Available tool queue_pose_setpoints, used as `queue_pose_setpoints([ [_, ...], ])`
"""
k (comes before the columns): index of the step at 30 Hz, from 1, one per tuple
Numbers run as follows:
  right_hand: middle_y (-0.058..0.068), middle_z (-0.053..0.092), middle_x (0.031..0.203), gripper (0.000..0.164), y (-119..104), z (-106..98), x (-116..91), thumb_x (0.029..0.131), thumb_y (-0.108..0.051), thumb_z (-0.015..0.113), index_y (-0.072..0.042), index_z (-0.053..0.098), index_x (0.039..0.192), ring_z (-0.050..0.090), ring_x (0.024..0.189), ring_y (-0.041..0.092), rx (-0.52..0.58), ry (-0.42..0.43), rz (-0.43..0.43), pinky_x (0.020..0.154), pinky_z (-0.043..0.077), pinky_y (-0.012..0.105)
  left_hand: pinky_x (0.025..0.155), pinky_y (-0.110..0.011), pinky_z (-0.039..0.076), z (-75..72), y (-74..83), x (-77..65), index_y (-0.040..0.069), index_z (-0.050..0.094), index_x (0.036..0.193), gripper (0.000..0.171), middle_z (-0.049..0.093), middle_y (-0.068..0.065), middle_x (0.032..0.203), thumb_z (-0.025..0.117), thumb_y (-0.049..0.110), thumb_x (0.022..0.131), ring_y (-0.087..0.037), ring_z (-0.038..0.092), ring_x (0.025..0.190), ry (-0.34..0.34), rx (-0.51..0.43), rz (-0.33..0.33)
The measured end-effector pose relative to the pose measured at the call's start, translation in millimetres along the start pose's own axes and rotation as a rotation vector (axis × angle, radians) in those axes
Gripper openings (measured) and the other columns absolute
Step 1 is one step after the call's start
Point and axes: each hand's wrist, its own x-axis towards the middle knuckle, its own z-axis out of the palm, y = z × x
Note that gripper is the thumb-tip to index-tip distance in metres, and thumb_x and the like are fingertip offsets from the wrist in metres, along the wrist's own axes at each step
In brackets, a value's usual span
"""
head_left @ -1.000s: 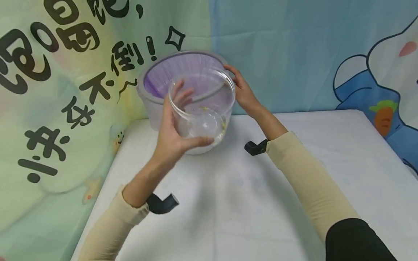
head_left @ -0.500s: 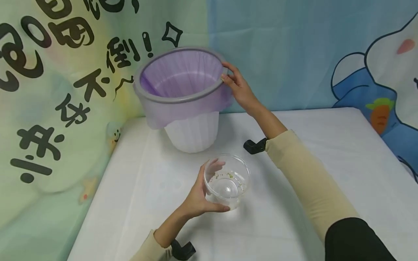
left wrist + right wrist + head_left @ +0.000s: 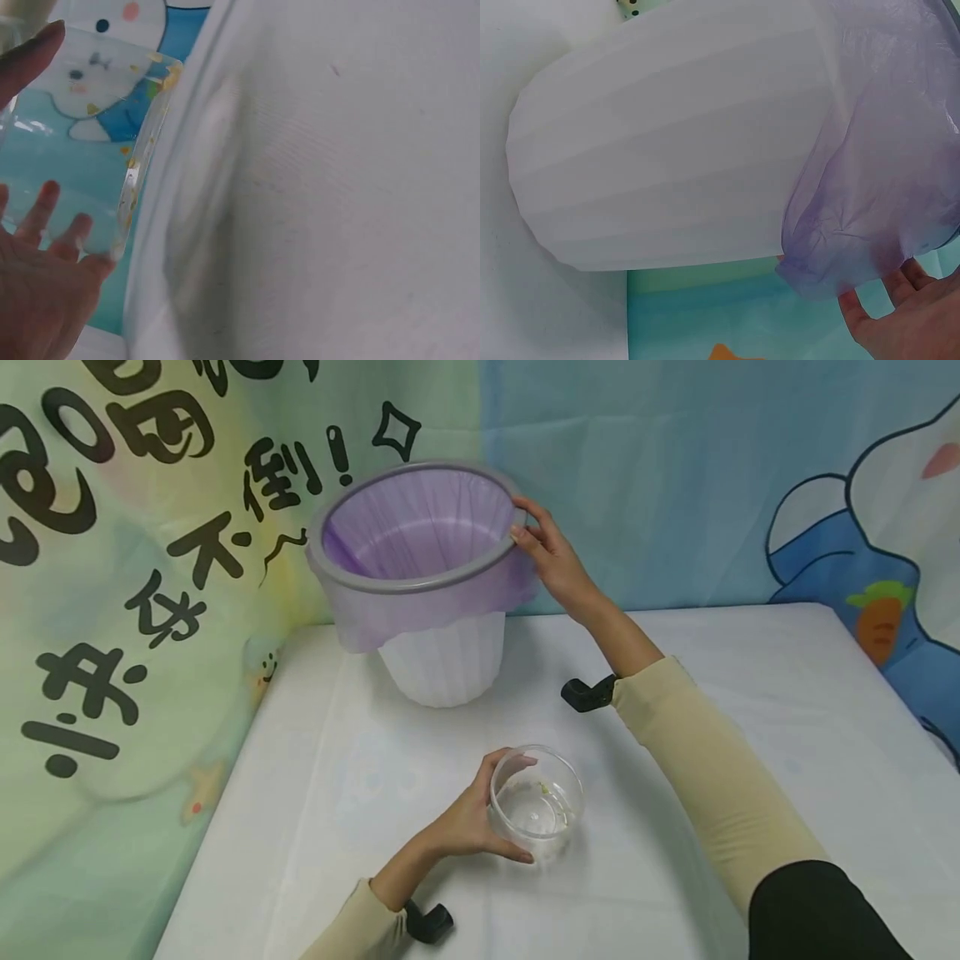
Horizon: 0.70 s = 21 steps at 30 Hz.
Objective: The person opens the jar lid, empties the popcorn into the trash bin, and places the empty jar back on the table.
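In the head view my left hand (image 3: pixel 468 822) holds a clear round plastic bowl (image 3: pixel 538 806) from its left side, thumb in front and fingers behind. A few yellowish-green scraps (image 3: pixel 551 795) cling inside it. The left wrist view has the bowl (image 3: pixel 82 150) between thumb and spread fingers, bits along its base. My right hand (image 3: pixel 558 564) grips the grey rim of a white trash bin (image 3: pixel 444 662) on the right. A purple bag (image 3: pixel 423 518) lines this bin and folds over its outside. In the right wrist view, fingers lie against the overhanging bag (image 3: pixel 870 165).
A white cloth covers the table (image 3: pixel 675 893). Printed curtains stand behind and at the left, bearing black lettering and a cartoon rabbit (image 3: pixel 900 510). The bin stands at the back left, close to the curtains. Black camera mounts (image 3: pixel 588 695) stick out at both wrists.
My left hand has brought the bowl from in front of the bin's mouth down toward me and slightly right. My right hand stays at the bin's rim, its thumb now showing on it.
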Motion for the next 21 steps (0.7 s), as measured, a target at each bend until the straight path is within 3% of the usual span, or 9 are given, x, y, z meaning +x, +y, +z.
queue_pose_setpoints([
  [5, 0.016, 0.036, 0.135, 0.048, -1, 0, 0, 0.099, -0.023, 0.041, -0.026, 0.028, 0.145, 0.039, 0.118, 0.023, -0.006, 0.004, -0.001, 0.098, 0.029, 0.044, 0.103, -0.043, 0.03, 6.0, -24.3, -0.2, 0.021, 0.017, 0.137, 0.117, 0.037, -0.001, 0.139, 0.09, 0.002, 0.048, -0.03, 0.034, 0.126, -0.004, -0.009, -0.051],
  [9, 0.016, 0.038, 0.133, 0.048, 0, 2, 0, 0.099, -0.023, 0.041, -0.026, 0.028, 0.144, 0.041, 0.116, 0.024, -0.003, 0.005, 0.0, 0.097, 0.03, 0.043, 0.105, -0.04, 0.027, 8.8, -34.9, -3.2, 0.024, 0.017, 0.137, 0.118, 0.037, 0.002, 0.139, 0.09, 0.004, 0.047, -0.026, 0.034, 0.127, -0.012, -0.014, -0.08],
  [18, 0.016, 0.036, 0.135, 0.048, -1, 1, -1, 0.099, -0.022, 0.041, -0.025, 0.028, 0.145, 0.039, 0.119, 0.023, 0.004, 0.003, -0.004, 0.099, 0.028, 0.044, 0.107, -0.038, 0.024, 12.5, -38.2, -2.3, 0.027, 0.015, 0.138, 0.119, 0.037, 0.005, 0.139, 0.091, 0.006, 0.048, -0.023, 0.034, 0.128, -0.032, 0.011, -0.082],
  [21, 0.015, 0.036, 0.136, 0.048, -2, 0, -1, 0.099, -0.023, 0.041, -0.026, 0.027, 0.145, 0.039, 0.119, 0.023, 0.011, 0.002, 0.002, 0.099, 0.027, 0.044, 0.106, -0.039, 0.024, 12.5, -38.2, -1.4, 0.027, 0.014, 0.138, 0.119, 0.037, -0.001, 0.14, 0.09, 0.006, 0.049, -0.024, 0.035, 0.128, -0.04, 0.005, -0.077],
])
